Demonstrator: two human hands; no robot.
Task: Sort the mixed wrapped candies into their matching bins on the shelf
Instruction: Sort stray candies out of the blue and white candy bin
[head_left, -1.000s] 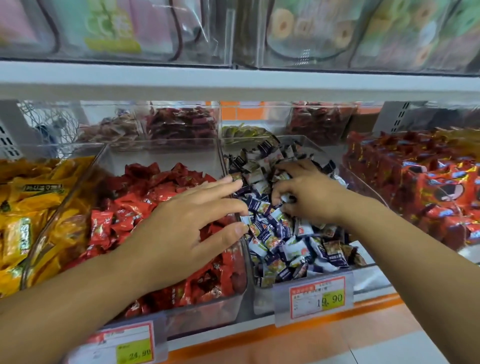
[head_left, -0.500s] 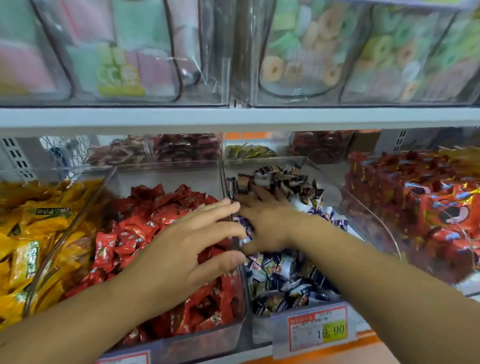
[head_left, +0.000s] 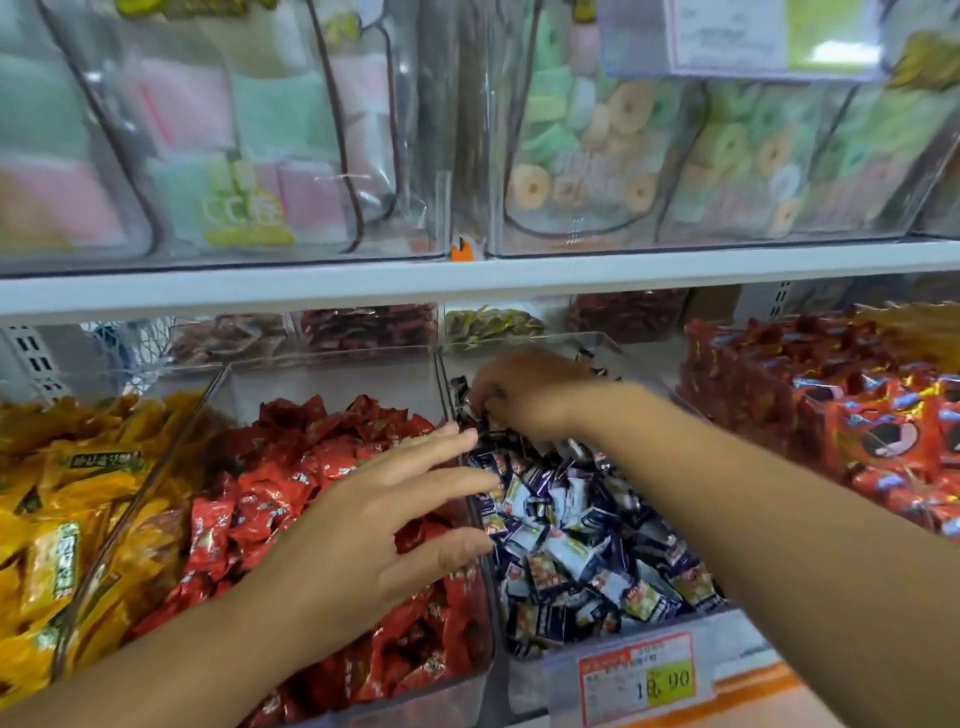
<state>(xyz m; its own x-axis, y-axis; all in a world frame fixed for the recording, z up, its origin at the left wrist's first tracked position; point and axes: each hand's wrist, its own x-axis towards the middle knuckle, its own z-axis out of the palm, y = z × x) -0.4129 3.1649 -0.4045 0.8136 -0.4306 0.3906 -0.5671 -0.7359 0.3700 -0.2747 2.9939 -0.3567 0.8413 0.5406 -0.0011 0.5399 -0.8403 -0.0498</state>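
The right hand (head_left: 524, 395) reaches to the back of the blue candy bin (head_left: 524, 686), a clear box full of blue and white candies (head_left: 571, 525). Its fingers curl down into the pile and seem to pinch a few dark wrappers there. I think it is digging for a candy that does not belong, or tidying this kind toward the back. The left hand (head_left: 384, 525) is flat, with its fingers spread out straight, and it holds nothing. It hovers just over the red candies (head_left: 311, 467) in the red candy bin (head_left: 415, 701) next door. Its fingertips reach the thin clear wall between the two bins. It may be there to stop the red pile from sliding over, or to be ready for a stray candy. Both kinds look mostly in their own bins already. The bins sit side by side on a white shop shelf (head_left: 467, 283). Yellow candies (head_left: 62, 519) fill the bin on the left, and red packets (head_left: 857, 431) are piled on the right. A price tag (head_left: 639, 675) is fixed to the front. Smaller bins stand behind. Above, tall clear bins hold pink and green sweets (head_left: 208, 156) and ring sweets (head_left: 623, 145), all a bit blurry.
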